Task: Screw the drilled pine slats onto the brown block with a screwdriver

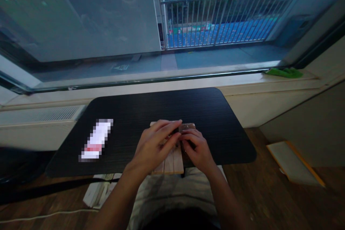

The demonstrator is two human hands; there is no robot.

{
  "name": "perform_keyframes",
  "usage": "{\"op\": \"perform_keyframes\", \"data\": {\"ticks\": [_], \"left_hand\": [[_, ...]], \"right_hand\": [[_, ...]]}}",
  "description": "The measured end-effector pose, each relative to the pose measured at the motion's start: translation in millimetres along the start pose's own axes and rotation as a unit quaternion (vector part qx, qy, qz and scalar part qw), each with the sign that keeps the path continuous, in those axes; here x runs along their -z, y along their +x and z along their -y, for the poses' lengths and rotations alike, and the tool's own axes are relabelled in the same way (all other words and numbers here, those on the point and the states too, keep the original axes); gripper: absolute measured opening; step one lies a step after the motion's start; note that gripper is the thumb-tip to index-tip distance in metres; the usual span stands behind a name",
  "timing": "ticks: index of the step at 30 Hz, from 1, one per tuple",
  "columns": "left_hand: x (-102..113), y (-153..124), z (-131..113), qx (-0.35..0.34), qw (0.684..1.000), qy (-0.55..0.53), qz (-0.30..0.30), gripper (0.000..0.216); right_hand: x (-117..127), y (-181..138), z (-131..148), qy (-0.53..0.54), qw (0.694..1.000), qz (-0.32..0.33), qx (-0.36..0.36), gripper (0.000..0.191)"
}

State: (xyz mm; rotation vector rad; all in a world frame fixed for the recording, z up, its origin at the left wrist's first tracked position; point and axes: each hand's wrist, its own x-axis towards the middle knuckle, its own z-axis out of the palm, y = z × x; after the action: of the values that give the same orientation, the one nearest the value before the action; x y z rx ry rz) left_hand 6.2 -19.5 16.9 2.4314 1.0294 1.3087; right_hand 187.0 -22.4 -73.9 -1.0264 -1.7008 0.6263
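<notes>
Both hands meet over a light wooden slatted board lying near the front edge of a black table. My left hand lies over the board's left part with fingers stretched toward the right. My right hand is curled, its fingers closed on a small brownish piece at the board's far end. The two hands touch at the fingertips. What lies under the palms is hidden.
A flat white and red object, blurred out, lies on the table's left side. A window sill runs behind the table, with a green cloth at the right. Papers lie on the wooden floor at right and under the table.
</notes>
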Motion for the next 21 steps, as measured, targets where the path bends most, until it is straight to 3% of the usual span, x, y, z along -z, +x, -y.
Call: {"op": "perform_keyframes", "data": {"ticks": [13, 17, 21], "left_hand": [[1.3, -1.9, 1.3, -0.020, 1.000, 0.002, -0.001, 0.034], [-0.8, -2.1, 4.4, -0.038, 0.999, 0.001, -0.016, 0.032], [-1.9, -1.3, 4.0, -0.031, 0.999, 0.007, -0.027, 0.029]], "right_hand": [[-2.5, -1.1, -2.1, 0.008, 1.000, -0.018, 0.009, 0.021], [-9.1, -5.2, -6.2, 0.003, 0.995, -0.100, 0.003, 0.022], [-14.1, -11.1, -12.4, -0.017, 0.978, -0.198, -0.063, 0.024]]}}
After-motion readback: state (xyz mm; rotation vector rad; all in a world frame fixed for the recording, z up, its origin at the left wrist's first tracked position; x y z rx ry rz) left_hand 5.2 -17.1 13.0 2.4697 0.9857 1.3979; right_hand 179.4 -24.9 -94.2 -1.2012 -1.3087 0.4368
